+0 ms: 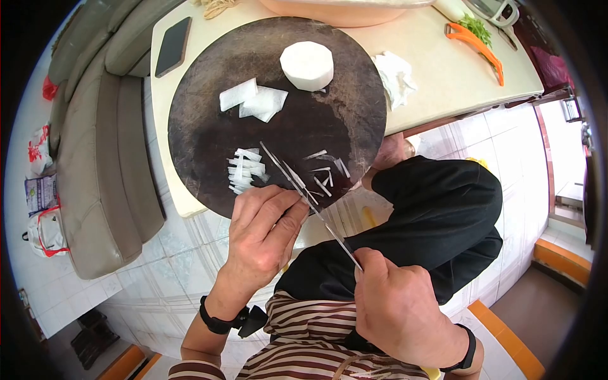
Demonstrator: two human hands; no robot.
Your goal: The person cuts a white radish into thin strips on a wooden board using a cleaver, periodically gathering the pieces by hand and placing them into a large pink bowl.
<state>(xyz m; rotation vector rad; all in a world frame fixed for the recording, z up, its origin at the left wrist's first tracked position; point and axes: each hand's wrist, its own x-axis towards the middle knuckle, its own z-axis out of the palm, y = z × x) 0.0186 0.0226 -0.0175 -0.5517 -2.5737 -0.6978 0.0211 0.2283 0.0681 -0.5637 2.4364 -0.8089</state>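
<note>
Right hand (pixel 402 307) grips a knife (pixel 334 235); left hand (pixel 261 233), its grasp hidden, bunches beside it at a round board (pixel 294 130).

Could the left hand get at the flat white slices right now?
Likely yes: the slices lie uncovered on the board, but the left hand would need to skirt the cut strips and the nearby knife.

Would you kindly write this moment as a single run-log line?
right hand: gripping knife | left hand: fingers curled beside knife | round board: white strips, white slices, thick white block
</note>
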